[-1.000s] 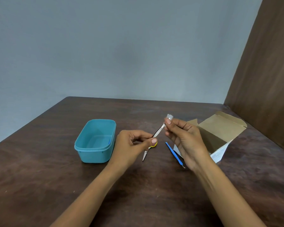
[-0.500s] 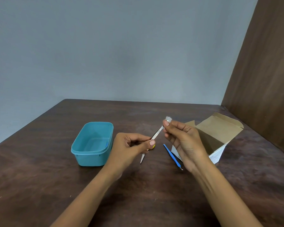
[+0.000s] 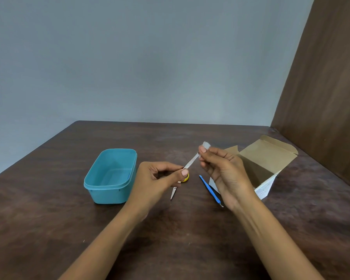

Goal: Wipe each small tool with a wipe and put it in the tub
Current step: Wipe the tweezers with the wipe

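Left hand (image 3: 159, 179) has a pinch grip on the low end of the metal file (image 3: 189, 164), held in the air over the table (image 3: 49, 229), slanting up toward 1 o'clock. Right hand (image 3: 222, 174) pinches the wipe (image 3: 206, 145) round the file's top end. From where I sit, main risk is the file slipping: it's thin, held only at one end, and a pull from the wipe could twist it out of the left pinch and drop it on the scissors (image 3: 173, 191) with the yellow handle (image 3: 186, 178) right below. The blue tool (image 3: 210, 189) lies just at 3 o'clock of that, beside the open carton (image 3: 269, 158), so a drop could scatter both. Tub (image 3: 111, 176) sits at 9 o'clock of the left hand, near; a careless swing of the wrist could knock its rim. Can't tell whether anything lies in the tub already.
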Tool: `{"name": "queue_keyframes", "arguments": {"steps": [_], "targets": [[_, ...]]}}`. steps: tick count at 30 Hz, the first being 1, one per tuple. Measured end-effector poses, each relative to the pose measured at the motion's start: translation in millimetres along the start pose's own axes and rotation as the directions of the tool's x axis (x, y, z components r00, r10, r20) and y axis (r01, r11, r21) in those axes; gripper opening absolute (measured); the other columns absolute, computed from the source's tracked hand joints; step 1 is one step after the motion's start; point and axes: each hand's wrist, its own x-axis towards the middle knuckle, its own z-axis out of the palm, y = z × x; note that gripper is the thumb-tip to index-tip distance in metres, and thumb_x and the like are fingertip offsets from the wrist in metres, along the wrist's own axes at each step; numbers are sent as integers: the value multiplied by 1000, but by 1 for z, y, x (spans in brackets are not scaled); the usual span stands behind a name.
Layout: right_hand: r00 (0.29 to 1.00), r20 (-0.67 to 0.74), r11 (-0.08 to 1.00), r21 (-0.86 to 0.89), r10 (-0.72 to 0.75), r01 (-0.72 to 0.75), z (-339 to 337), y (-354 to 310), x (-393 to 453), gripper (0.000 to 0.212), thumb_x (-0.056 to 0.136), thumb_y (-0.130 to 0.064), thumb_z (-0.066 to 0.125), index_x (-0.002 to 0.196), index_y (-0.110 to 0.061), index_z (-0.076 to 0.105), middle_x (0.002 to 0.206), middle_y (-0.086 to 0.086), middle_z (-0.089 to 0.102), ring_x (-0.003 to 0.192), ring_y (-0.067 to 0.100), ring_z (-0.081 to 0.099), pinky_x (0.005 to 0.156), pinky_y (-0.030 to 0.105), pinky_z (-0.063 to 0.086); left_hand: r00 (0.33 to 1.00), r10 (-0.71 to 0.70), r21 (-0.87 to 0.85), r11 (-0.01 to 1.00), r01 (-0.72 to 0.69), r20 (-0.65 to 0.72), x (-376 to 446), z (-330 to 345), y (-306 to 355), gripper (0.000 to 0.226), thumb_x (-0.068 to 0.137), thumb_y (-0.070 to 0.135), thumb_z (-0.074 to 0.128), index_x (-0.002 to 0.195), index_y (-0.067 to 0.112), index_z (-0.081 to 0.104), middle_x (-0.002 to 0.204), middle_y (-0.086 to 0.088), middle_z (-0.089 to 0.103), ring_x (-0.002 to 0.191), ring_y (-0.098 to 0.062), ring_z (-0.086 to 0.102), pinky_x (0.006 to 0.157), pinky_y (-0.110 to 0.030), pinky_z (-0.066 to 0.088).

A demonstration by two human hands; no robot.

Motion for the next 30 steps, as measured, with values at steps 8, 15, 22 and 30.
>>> {"name": "queue_keyframes", "arguments": {"steps": [8,15,22,30], "targets": [[981,-112,985,39,-161,166,-7,-5,4,6,75,-4,69,81,-4,70,73,2,68,71,9,63,62,16,52,997,-62,20,998,63,-48,1,-3,-1,16,73,12,76,88,6,77,76,-9,75,69,-18,70,71,-33,59],[745,110,515,-657,-658,551,-9,10,3,8,83,-11,69,90,-12,73,82,-3,68,72,12,65,65,26,55,992,-88,-33,996,85,-95,1,-2,1,11,76,11,75,86,8,77,68,-7,73,64,-17,70,69,-29,60],[630,309,156,-806,-712,571,-7,18,4,8,81,-10,71,89,-14,72,84,-3,68,67,7,60,59,16,47,994,-62,-29,998,60,-95,0,-2,0,15,75,10,75,89,6,76,74,-8,75,68,-19,71,67,-28,59],[633,335,159,-790,-698,592,-7,22,5,9,82,-9,69,89,-13,73,86,-1,67,68,7,59,60,12,44,997,13,-3,1000,-13,-78,1,-2,0,14,75,4,75,89,4,76,76,-12,75,69,-20,71,63,-26,58]]}}
